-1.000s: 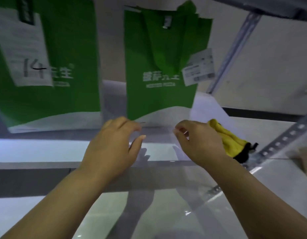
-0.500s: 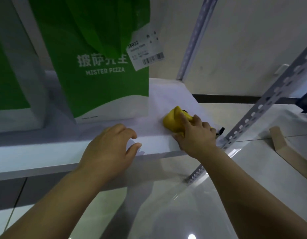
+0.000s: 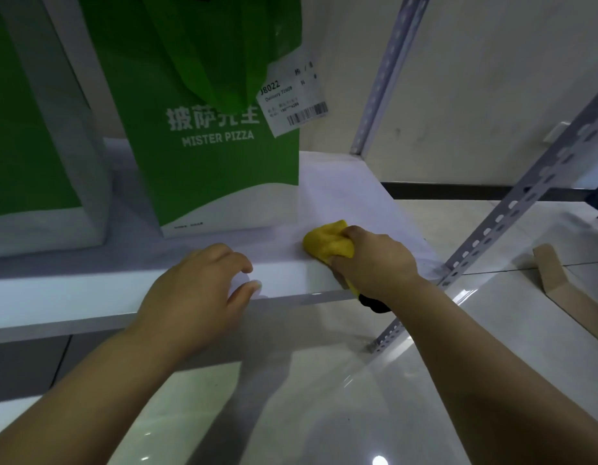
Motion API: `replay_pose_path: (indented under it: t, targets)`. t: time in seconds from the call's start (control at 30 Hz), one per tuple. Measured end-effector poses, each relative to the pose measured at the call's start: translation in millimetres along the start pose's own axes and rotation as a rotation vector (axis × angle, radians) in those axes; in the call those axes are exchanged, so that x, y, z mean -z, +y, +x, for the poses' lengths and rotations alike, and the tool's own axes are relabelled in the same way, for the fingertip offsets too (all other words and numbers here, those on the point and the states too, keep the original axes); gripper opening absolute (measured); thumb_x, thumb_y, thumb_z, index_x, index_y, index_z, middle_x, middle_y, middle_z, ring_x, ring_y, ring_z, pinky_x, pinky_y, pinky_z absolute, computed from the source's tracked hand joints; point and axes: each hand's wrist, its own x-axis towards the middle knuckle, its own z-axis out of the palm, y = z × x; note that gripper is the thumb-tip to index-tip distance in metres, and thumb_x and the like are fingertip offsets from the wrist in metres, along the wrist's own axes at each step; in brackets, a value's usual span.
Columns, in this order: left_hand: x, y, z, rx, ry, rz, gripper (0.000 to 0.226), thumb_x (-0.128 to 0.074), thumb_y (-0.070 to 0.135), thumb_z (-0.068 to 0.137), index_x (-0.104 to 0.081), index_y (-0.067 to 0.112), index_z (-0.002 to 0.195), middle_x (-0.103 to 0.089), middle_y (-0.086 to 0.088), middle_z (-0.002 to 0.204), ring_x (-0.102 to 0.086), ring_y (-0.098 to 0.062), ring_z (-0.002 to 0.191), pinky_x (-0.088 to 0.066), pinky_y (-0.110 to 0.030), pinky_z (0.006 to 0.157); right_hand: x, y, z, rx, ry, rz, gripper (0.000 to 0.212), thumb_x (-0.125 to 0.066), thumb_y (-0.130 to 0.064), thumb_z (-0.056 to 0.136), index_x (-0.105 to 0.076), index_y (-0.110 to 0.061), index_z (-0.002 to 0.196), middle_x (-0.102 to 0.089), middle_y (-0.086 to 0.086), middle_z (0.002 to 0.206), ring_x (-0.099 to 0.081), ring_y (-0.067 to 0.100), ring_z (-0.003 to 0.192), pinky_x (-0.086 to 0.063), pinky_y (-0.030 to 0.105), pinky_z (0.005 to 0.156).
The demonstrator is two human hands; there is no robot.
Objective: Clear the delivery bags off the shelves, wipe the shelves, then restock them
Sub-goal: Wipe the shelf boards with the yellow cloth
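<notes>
Yellow cloth [image 3: 327, 246] sits bunched on the shelf [image 3: 341, 196], at the front edge near its right corner. My right hand [image 3: 374, 263] grips it, fingers curled over the wad and thumb under at the lip, so the cloth stays balled and is pressed flat to the board, a wiping hold I'd say. A black bit of the cloth hangs below the front edge.

Left hand [image 3: 196, 290] is at the front edge further left, fingers loosely bent, holding nothing. Probably a brace; I can't tell if it touches the board.

Green delivery bag [image 3: 217, 169] stands upright just behind the cloth toward the back, not touching it, with a receipt tag [image 3: 290, 95] hanging off its right side. Second green bag [image 3: 29, 156] stands at the left end. Both are on the shelf, so I judge that wiping goes on around uncleared bags, only on the bare right strip.

Slotted upright [image 3: 525, 203] carries the right front corner. Cardboard piece [image 3: 566, 283] lies on the floor beyond it.
</notes>
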Motion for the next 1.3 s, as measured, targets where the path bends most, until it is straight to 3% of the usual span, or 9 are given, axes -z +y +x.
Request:
replay_pose_path:
  t: [0.13,0.27,0.47,0.73,0.87,1.0,1.17,1.3]
  targets:
    - [23.6,-17.6,-13.0,0.004,0.030,0.016,0.029,-0.056,0.043,0.085,-0.063,0.026,0.107,-0.060,0.008,0.109,-0.056,-0.015,0.095,-0.045,-0.031,0.074,21.8,-38.3,-19.2,0.182,-0.102,0.146,0.040,-0.055,-0.060,0.076,-0.056,-0.038,0.110,-0.063,-0.004,0.100,-0.057,0.021,0.090,-0.045,0.033,0.076]
    - [60.6,-43.6,-39.7,0.043,0.073,0.075,0.024,-0.061,0.040,0.083,-0.066,0.025,0.101,-0.062,0.008,0.102,-0.059,-0.017,0.085,-0.046,-0.032,0.067,31.2,-95.6,-35.2,0.338,-0.082,0.144,0.052,-0.058,-0.059,0.074,-0.048,-0.047,0.123,-0.063,-0.007,0.111,-0.056,0.021,0.100,-0.047,0.035,0.081]
    - [125.7,-94.5,-91.4,0.150,0.107,0.229,0.023,-0.060,0.040,0.082,-0.066,0.026,0.099,-0.061,0.009,0.099,-0.058,-0.019,0.088,-0.046,-0.032,0.066,22.4,-174.2,-51.7,0.543,-0.073,0.085,0.061,-0.054,-0.064,0.076,-0.038,-0.048,0.133,-0.055,-0.011,0.131,-0.052,0.021,0.115,-0.043,0.034,0.085]
    - [201.2,-187.5,-168.9,0.415,0.190,0.314,0.023,-0.053,0.044,0.086,-0.063,0.028,0.099,-0.057,0.010,0.098,-0.055,-0.015,0.092,-0.042,-0.030,0.064,-13.3,-307.0,-90.1,0.711,-0.006,0.212,0.061,-0.052,-0.064,0.075,-0.038,-0.048,0.132,-0.061,-0.012,0.123,-0.055,0.021,0.110,-0.045,0.032,0.079]
    - [215.9,-230.0,-190.2,0.533,0.216,0.320,0.024,-0.051,0.043,0.088,-0.061,0.027,0.102,-0.057,0.009,0.103,-0.054,-0.015,0.095,-0.045,-0.030,0.067,-31.3,-381.0,-103.4,0.722,-0.021,0.248,0.059,-0.051,-0.063,0.076,-0.037,-0.048,0.132,-0.061,-0.011,0.121,-0.052,0.022,0.110,-0.036,0.030,0.071]
    - [224.8,-265.5,-204.7,0.640,0.253,0.303,0.025,-0.049,0.041,0.089,-0.060,0.025,0.105,-0.058,0.006,0.107,-0.054,-0.019,0.099,-0.043,-0.031,0.069,-42.6,-447.8,-111.9,0.716,-0.022,0.256,0.055,-0.049,-0.058,0.082,-0.037,-0.041,0.133,-0.063,-0.003,0.110,-0.054,0.023,0.097,-0.038,0.032,0.066]
    - [228.1,-302.3,-210.8,0.710,0.359,0.238,0.030,-0.051,0.032,0.091,-0.059,0.019,0.116,-0.056,-0.002,0.116,-0.047,-0.027,0.111,-0.044,-0.038,0.083,-46.7,-518.4,-100.9,0.647,0.033,0.166,0.050,-0.047,-0.053,0.085,-0.037,-0.032,0.129,-0.057,0.004,0.109,-0.053,0.031,0.100,-0.044,0.038,0.075]
    - [224.6,-327.8,-214.0,0.726,0.431,0.179,0.029,-0.051,0.023,0.092,-0.060,0.012,0.116,-0.056,-0.005,0.116,-0.044,-0.029,0.114,-0.040,-0.036,0.087,-53.3,-557.0,-88.0,0.558,0.173,0.092,0.043,-0.048,-0.048,0.086,-0.044,-0.027,0.123,-0.048,0.004,0.093,-0.046,0.029,0.092,-0.038,0.039,0.073]
